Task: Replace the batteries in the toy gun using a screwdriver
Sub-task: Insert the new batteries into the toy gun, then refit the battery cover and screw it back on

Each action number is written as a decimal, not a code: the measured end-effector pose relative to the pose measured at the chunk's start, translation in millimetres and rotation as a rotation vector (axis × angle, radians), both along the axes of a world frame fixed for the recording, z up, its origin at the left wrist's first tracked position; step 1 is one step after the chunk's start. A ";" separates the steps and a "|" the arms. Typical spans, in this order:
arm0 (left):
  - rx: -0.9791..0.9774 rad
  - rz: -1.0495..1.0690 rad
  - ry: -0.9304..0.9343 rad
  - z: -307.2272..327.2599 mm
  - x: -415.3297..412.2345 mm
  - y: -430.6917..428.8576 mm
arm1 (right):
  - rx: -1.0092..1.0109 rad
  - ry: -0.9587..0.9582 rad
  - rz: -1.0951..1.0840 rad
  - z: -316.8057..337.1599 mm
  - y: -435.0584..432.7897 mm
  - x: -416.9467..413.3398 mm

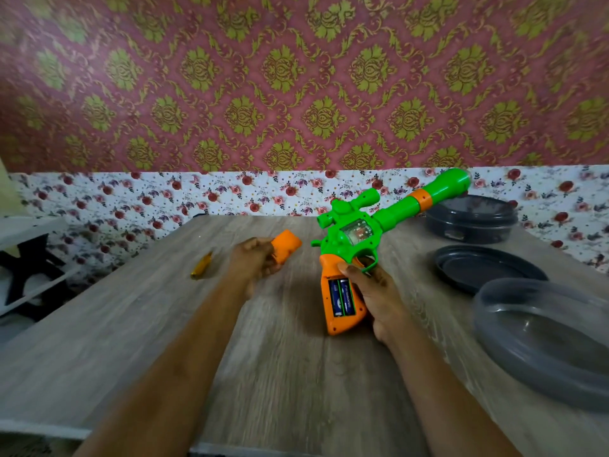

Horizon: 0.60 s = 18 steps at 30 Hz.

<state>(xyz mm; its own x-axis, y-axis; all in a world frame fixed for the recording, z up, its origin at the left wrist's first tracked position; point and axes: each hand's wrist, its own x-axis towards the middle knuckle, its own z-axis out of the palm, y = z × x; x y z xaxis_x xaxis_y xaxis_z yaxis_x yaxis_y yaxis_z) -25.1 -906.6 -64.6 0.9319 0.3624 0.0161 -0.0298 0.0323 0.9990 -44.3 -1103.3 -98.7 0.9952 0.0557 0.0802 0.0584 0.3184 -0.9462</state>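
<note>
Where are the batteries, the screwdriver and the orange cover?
batteries [342, 297]: head view, on the dark labels inside the open handle.
screwdriver [201, 267]: head view, on its yellow handle.
orange cover [287, 245]: head view, on its outer face.

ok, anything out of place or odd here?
Nothing damaged or spilled. The toy gun's battery compartment is open, two batteries exposed; the left hand holds the orange cover, the right hand the grip. The screwdriver lies on the table.
</note>
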 end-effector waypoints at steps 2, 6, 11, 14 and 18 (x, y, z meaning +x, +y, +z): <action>-0.212 -0.060 -0.031 3.3 -20.6 -1.5 | -0.010 -0.001 0.001 2.8 0.8 -3.6; -0.386 -0.101 -0.073 -4.0 -39.0 -12.6 | -0.008 -0.014 -0.006 3.9 -0.2 -8.8; -0.297 -0.184 -0.117 -7.2 -45.0 -23.2 | 0.015 -0.006 -0.034 1.8 0.1 -6.7; -0.220 -0.189 -0.165 -3.6 -46.9 -23.6 | 0.043 -0.009 -0.044 1.8 0.6 -3.4; -0.122 -0.306 -0.204 -0.9 -53.0 -25.1 | 0.069 -0.008 -0.054 2.0 1.8 -0.3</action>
<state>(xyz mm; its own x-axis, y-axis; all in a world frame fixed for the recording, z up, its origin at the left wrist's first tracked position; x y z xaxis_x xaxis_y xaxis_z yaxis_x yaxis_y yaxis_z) -78.1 -931.7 -65.4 0.9793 0.0784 0.1868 -0.1985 0.1884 0.9618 -44.6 -1101.5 -96.6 0.9959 -0.0039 0.0902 0.0849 0.3789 -0.9215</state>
